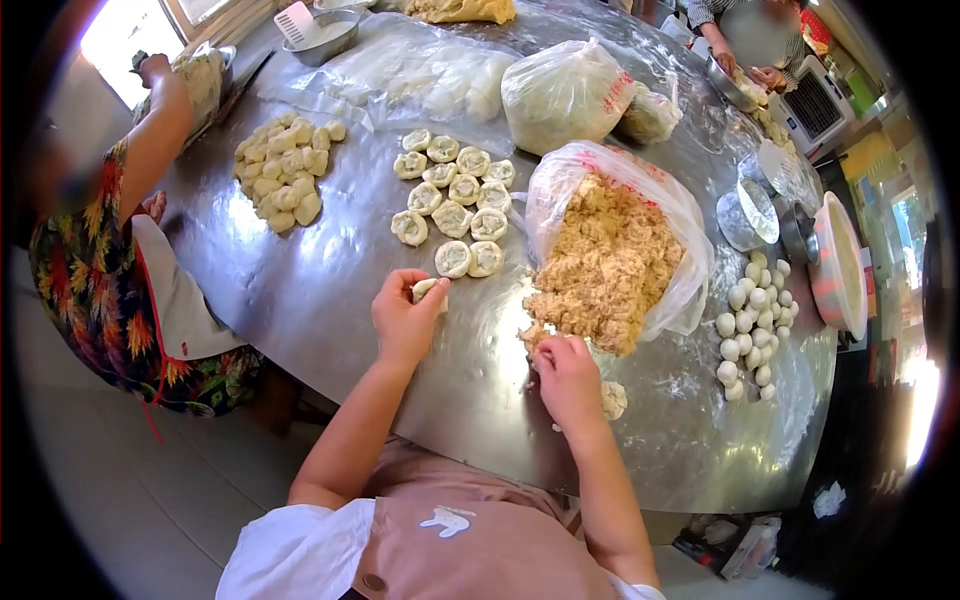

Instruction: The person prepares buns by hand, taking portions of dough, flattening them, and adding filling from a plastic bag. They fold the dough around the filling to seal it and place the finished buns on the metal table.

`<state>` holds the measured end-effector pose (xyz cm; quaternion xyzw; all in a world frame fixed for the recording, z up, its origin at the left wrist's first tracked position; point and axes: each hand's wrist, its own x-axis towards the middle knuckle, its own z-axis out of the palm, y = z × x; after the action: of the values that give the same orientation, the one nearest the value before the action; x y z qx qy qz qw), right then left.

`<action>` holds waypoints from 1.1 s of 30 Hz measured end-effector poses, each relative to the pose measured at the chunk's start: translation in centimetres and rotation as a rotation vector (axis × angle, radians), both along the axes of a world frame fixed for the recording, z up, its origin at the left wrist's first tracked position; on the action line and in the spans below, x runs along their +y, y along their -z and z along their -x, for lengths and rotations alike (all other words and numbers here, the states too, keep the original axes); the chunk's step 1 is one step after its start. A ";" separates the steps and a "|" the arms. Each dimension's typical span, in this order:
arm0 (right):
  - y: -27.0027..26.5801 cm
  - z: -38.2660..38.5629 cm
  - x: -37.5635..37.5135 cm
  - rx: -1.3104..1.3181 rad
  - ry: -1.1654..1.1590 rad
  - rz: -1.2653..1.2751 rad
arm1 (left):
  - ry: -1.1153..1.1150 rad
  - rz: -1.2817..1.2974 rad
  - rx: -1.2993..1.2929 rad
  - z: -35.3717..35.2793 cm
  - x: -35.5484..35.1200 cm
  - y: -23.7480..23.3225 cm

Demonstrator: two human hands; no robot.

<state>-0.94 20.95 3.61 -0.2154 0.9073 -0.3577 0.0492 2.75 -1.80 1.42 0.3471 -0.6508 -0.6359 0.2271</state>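
My left hand (405, 318) is closed around a small piece of white dough (426, 290), partly hidden by the fingers. My right hand (570, 378) has its fingers pinched together at the near edge of a heap of crumbly brown filling (610, 262). That heap spills from an open clear plastic bag (690, 260) with red print. Just beyond my left hand, several round flattened dough pieces (452, 219) with dented, greenish-looking middles lie in loose rows. A pale lump of dough (613, 400) sits beside my right wrist.
The metal table (330, 290) also bears a pile of dough chunks (285, 165), a tied bag (565, 95), several white dough balls (745, 335), a metal cup (747, 215) and a pink basin (838, 265). One person (120, 260) stands at left; another person's hands (768, 78) work at far right.
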 end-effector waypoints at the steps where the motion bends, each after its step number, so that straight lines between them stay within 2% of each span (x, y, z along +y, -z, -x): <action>1: -1.1 -0.1 0.7 -0.065 0.025 0.047 | 0.033 -0.180 0.033 -0.2 -0.1 -0.2; 2: -2.5 -0.3 1.3 -0.057 0.030 -0.036 | 0.052 -0.411 0.049 -0.5 -0.2 -0.7; 4: -4.2 -0.7 1.5 -0.122 0.033 -0.044 | 0.091 -0.868 0.082 -0.7 -0.4 -1.8; 5: -4.6 -0.7 1.5 -0.151 0.039 -0.042 | 0.084 -0.996 0.088 -0.8 -0.3 -1.8; 6: -2.6 -0.6 2.0 -0.010 -0.033 -0.098 | 0.079 -1.123 0.095 -0.9 0.0 -1.8; 10: -0.1 -0.3 0.5 -0.006 0.015 -0.030 | 0.169 -1.507 0.197 -1.1 1.9 -4.0; 13: 0.7 0.3 0.3 0.051 0.006 -0.003 | 0.284 -1.476 0.261 -1.4 3.4 -3.3; 18: -1.8 0.3 1.2 0.014 0.063 0.053 | 0.450 -1.294 0.212 -2.2 5.2 -4.2; 21: -4.2 -0.2 0.9 -0.010 0.134 0.141 | 0.530 -1.190 0.227 -2.0 7.0 -2.7; 24: -3.2 0.6 1.5 0.091 0.030 0.019 | 0.588 -1.104 0.105 -1.8 8.4 -3.6; 27: -5.6 -0.3 1.2 0.021 0.126 0.147 | 0.589 -1.021 0.058 -1.8 9.1 -4.1; 33: -6.9 -1.2 -0.2 -0.014 0.001 0.201 | 0.641 -0.943 0.082 -1.6 10.8 -4.2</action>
<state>0.26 20.75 10.51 -0.2162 0.8665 -0.4486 0.0336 4.37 8.98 5.60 0.1712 -0.3603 -0.9075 -0.1316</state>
